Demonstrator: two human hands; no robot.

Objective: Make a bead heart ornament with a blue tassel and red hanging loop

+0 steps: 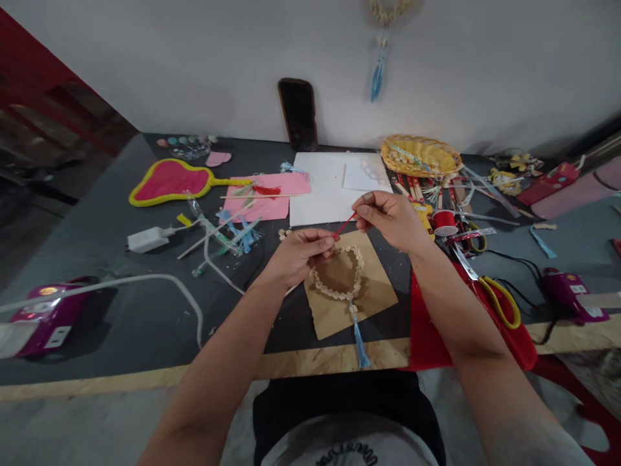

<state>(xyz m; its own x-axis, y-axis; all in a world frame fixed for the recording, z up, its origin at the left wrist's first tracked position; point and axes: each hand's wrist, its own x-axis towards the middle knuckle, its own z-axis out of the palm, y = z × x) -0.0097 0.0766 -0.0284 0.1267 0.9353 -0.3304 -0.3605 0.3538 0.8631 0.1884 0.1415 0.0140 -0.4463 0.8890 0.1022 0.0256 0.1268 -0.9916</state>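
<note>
Probably light, soft and limp; best to take the red cord (pixel 345 224) near its ends, pinched in left grip (pixel 303 252) and right grip (pixel 388 219), near frame centre, above the pale loop (pixel 334 296).

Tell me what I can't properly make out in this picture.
All in the head view:
1. Where the red cord ends: hidden in the left hand and right hand.
2. Upper left of the beaded loop: hidden behind the left hand.
3. Top of the wall hanging: cut off by the upper edge.
4. Shirt lettering: cut off by the lower edge.
5. Pieces in the yellow basket: too small to identify.
</note>
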